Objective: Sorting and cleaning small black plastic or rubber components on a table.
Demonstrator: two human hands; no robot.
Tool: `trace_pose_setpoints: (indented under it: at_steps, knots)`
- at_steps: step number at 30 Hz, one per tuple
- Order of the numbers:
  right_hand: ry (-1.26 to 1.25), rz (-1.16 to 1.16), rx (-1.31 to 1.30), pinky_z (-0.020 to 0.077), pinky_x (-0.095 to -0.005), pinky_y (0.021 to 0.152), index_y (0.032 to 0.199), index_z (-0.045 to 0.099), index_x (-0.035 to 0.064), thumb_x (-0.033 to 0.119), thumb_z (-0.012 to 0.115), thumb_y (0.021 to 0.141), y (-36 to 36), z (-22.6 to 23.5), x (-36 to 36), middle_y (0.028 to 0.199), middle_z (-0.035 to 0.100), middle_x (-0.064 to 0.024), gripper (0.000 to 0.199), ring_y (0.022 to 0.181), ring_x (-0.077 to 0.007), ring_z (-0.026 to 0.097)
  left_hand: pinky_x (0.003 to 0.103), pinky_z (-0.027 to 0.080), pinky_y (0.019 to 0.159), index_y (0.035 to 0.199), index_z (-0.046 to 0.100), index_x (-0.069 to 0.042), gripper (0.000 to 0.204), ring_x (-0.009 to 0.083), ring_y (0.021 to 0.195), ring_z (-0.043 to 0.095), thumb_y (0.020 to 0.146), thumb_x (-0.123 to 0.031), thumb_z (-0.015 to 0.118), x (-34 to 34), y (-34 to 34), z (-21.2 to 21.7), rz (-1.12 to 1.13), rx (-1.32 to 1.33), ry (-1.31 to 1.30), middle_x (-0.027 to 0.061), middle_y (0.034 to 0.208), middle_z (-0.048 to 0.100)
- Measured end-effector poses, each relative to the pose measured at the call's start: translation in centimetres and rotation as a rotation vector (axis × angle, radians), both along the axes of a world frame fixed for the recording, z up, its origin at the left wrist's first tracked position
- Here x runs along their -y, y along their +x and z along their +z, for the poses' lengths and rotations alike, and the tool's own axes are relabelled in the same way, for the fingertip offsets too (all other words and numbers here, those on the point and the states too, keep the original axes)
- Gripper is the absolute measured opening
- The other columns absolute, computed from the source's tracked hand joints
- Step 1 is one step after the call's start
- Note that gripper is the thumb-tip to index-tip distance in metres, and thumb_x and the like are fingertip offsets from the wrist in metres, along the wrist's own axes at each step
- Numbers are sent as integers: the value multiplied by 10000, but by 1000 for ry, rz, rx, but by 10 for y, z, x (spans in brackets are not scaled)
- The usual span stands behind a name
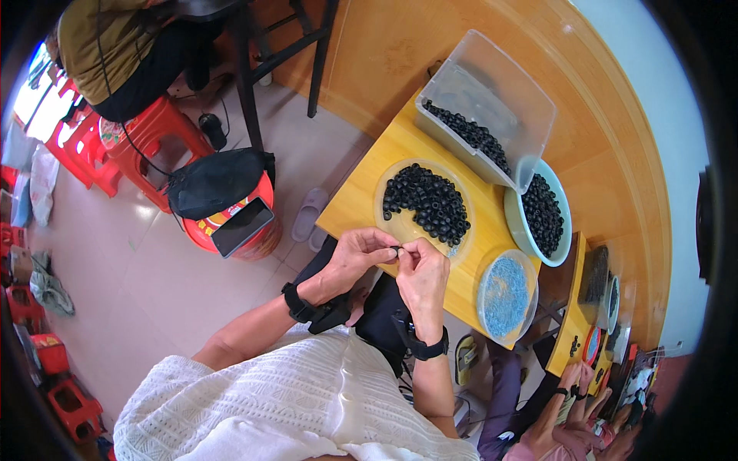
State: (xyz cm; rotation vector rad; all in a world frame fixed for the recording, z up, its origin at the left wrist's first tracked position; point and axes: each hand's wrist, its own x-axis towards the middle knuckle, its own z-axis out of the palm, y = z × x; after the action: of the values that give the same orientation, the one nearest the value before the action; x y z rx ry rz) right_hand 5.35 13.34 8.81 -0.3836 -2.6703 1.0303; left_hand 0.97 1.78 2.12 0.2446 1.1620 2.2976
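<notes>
Centrally, the left hand [357, 257] and right hand [424, 278] pinch a small black piece [396, 250] between their fingertips, near the round tray [401, 226] of black rings [434, 206] at one o'clock; light, opposed pressure should keep it aligned.

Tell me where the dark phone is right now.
In the head view, the dark phone is left of the person's left hand, lying on top of the round red bucket, right beside the black bag.
</notes>
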Motion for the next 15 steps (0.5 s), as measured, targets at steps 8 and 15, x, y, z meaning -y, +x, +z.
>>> trace_pose_setpoints:
  at_steps: [8,15]
  knots:
    - [-280,5,-24,466,-322,533,765,583,-23,-15,604,737,-4,-11,-9,650,611,-133,36,574,-225,612,262,498,778,895,607,14,103,127,824,612,795,24,624,-5,-1,-2,89,-60,23,80,880,645]
    - [-5,-21,-153,447,-415,600,816,534,-21,-29,549,720,3,-20,12,735,565,-176,97,675,-351,571,226,499,724,902,601,34,111,109,778,613,792,49,609,-15,5,-4,270,-147,-102,78,845,648]
